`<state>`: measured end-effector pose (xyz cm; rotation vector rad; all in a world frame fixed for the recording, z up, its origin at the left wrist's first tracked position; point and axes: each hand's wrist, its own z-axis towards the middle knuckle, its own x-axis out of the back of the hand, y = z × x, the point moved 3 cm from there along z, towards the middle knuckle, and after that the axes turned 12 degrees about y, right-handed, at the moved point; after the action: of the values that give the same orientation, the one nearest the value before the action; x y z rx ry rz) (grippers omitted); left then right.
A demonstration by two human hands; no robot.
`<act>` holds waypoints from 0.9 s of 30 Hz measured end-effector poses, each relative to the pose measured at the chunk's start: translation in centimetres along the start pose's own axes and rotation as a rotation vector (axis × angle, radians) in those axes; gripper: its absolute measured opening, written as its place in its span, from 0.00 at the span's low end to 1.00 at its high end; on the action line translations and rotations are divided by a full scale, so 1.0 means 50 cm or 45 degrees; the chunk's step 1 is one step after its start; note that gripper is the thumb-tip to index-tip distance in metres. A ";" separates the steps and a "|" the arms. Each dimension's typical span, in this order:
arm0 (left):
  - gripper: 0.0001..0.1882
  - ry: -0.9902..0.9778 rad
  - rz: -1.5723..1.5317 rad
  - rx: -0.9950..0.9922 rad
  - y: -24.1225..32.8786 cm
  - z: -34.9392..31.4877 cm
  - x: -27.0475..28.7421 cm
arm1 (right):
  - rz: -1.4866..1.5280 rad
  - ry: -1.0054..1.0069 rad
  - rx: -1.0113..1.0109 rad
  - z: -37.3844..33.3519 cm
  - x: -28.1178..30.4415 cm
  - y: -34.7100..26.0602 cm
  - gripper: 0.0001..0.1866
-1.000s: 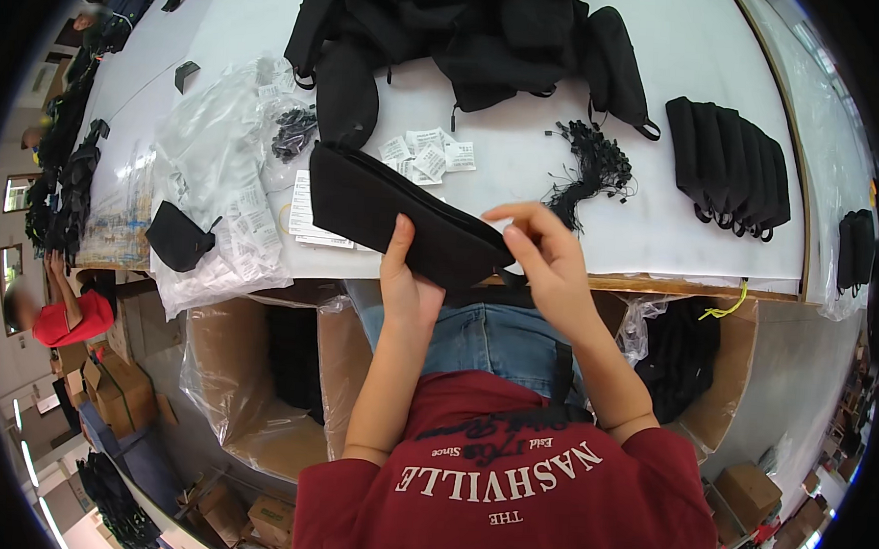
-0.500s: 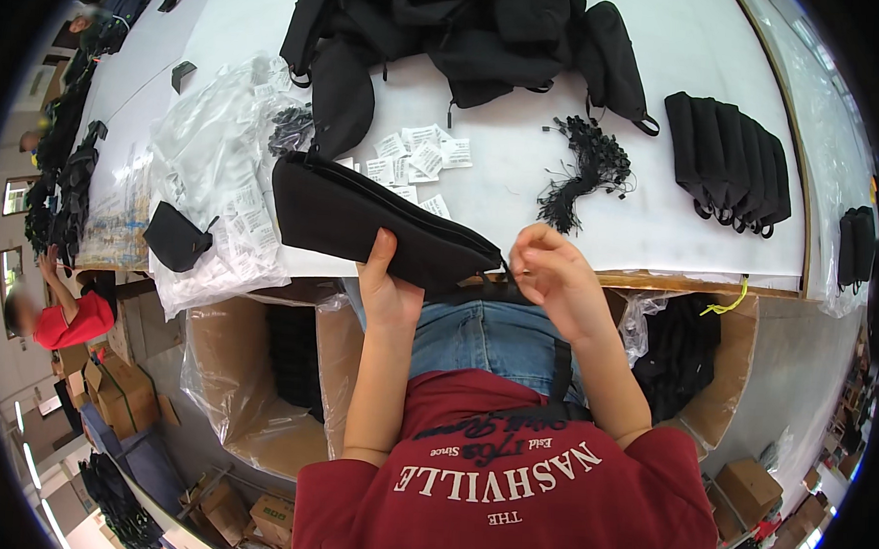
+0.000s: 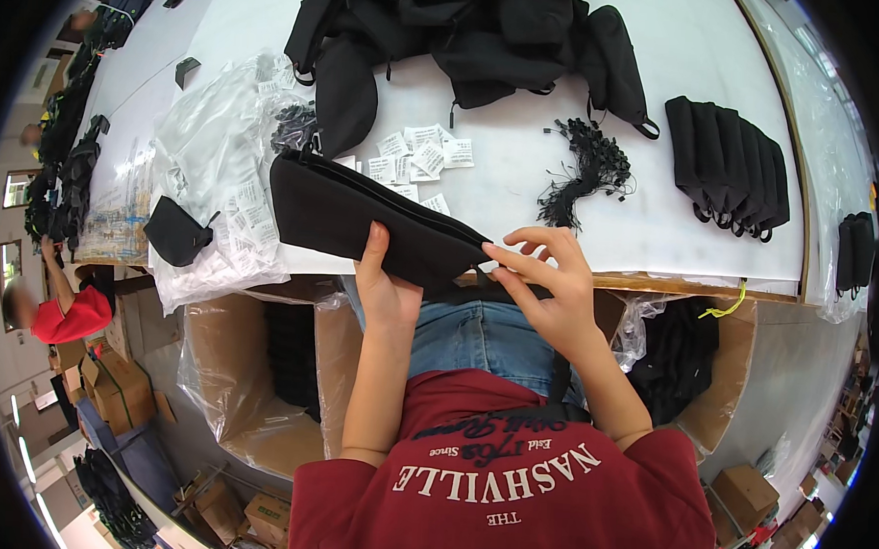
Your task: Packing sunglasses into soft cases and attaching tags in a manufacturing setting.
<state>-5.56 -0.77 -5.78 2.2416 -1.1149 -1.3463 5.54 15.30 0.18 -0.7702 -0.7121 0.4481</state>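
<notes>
A flat black zip pouch (image 3: 354, 217) is held tilted above the table's front edge, its long zipped side facing up and away. My left hand (image 3: 390, 287) grips its lower edge, thumb across the near face and the other fingers hidden behind it. At the pouch's right corner, my right hand (image 3: 554, 284) pinches with thumb and index finger at the zip end, where a small dark loop shows. The other right fingers are loosely curled. Beyond the pouch lie small white printed labels (image 3: 427, 159) and a bundle of black tag strings (image 3: 591, 168).
More black pouches (image 3: 499, 42) are heaped at the back, with a neat row of pouches (image 3: 729, 164) at right. Clear plastic bags (image 3: 214, 157) and a small black pouch (image 3: 177, 234) lie left. Plastic-lined cartons (image 3: 259, 365) stand below the table edge. Another person (image 3: 70, 312) works far left.
My right hand has come in from slightly right of the pouch's corner and now pinches at the zip end. The pouch and my left hand have barely shifted.
</notes>
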 end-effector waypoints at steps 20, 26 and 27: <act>0.25 -0.422 0.628 0.529 -0.023 -0.093 -0.084 | 0.326 0.395 -0.064 0.105 0.029 0.004 0.12; 0.21 -0.260 0.444 0.514 -0.041 -0.088 -0.078 | 0.224 0.330 -0.088 0.097 0.024 0.004 0.08; 0.21 -0.240 0.447 0.516 -0.038 -0.082 -0.075 | 0.170 0.250 -0.020 0.091 0.022 -0.003 0.07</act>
<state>-2.19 2.76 -2.50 2.0561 -1.8930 -1.2888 3.03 17.97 3.06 -0.8669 -0.4836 0.4809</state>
